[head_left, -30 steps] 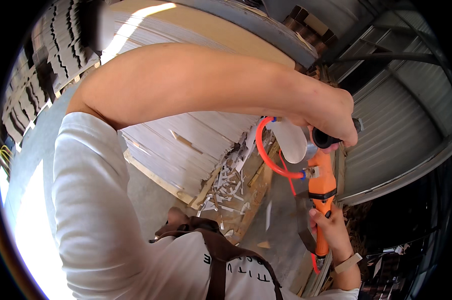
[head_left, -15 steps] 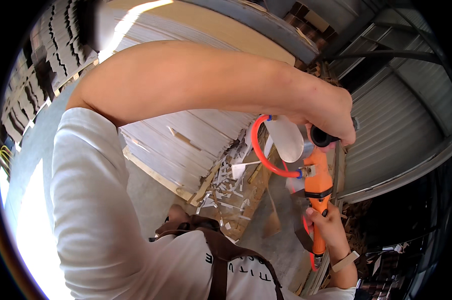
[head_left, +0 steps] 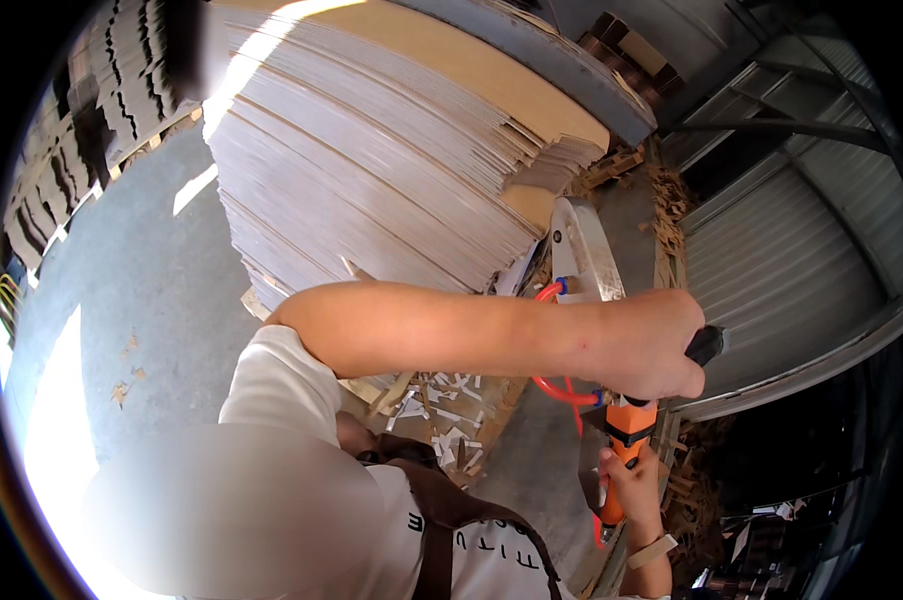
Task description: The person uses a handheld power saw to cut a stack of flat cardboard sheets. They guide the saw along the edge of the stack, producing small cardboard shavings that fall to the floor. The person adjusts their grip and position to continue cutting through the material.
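I hold an orange air tool (head_left: 627, 430) with both hands at the right. My left arm reaches across, and my left hand (head_left: 662, 345) is closed round the tool's black side handle (head_left: 707, 347). Lower down, my right hand (head_left: 634, 485) wraps the orange rear grip. A long flat metal bar (head_left: 594, 250) points away from the tool, beside the right end of a big stack of pale cardboard sheets (head_left: 372, 190). From the air tool loops a red hose (head_left: 557, 392) with blue fittings. My left hand and forearm hide part of the tool's body.
White and brown cardboard scraps (head_left: 452, 410) litter the floor below the stack. More scraps lie along a corrugated metal wall (head_left: 802, 270) at the right. Other cardboard stacks (head_left: 62, 190) stand on pallets at far left. A brown apron strap (head_left: 437, 530) crosses my shirt.
Both hands and the air tool have come lower in the picture. My left forearm has dropped, uncovering more of the cardboard stack and the metal bar. Both hands keep their grip.
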A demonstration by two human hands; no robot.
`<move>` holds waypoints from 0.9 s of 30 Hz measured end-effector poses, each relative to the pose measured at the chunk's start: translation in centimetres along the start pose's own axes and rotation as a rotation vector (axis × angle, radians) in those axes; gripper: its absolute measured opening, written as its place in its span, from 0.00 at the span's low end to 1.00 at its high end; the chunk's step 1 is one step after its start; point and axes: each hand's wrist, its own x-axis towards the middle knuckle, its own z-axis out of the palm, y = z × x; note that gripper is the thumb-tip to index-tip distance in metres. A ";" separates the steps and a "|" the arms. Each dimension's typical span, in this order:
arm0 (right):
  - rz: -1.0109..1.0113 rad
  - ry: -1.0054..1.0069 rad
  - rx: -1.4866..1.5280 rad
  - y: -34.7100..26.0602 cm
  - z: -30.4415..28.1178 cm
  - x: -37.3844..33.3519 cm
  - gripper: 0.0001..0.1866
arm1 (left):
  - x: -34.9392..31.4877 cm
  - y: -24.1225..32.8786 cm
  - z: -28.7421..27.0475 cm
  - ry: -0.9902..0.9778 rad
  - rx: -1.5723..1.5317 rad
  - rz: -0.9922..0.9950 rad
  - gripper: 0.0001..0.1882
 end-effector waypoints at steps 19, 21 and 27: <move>0.015 0.005 -0.035 -1.4 0.1 -0.2 0.09 | 0.3 0.3 -1.2 -0.009 -0.142 0.016 0.08; 0.038 -0.010 -0.022 -1.4 0.3 -0.2 0.10 | 0.3 -0.1 -1.2 0.002 -0.219 -0.023 0.08; 0.052 0.016 -0.014 -1.3 0.8 -0.8 0.11 | 0.6 -1.0 -1.1 -0.034 -0.171 -0.015 0.08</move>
